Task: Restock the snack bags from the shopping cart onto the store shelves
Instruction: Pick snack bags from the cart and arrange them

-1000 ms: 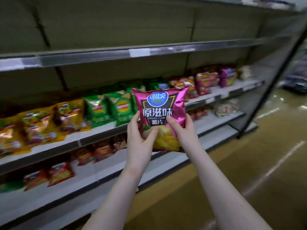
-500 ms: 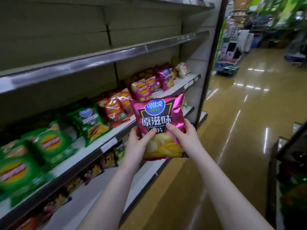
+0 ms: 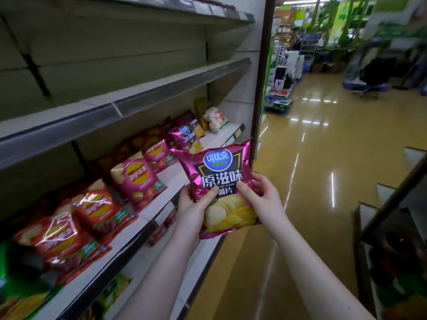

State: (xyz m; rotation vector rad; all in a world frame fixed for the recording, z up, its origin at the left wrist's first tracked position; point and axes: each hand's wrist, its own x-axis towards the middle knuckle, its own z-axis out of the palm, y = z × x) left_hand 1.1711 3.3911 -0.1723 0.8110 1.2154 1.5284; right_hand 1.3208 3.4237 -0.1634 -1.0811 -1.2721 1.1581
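Hands grasp the magenta chip bag point(image 3: 220, 181) from both sides: left hand point(image 3: 191, 210) pinches its lower left edge, right hand point(image 3: 262, 199) its right, held upright just beside the stocked shelf point(image 3: 147, 211).

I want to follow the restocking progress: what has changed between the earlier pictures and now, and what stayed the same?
The purple chip bag was carried right along the shelf, toward its end; matching purple bags now stand just beyond it. Nothing was let go: the left hand and right hand still grip the bag's lower half, upright, not yet shelved.
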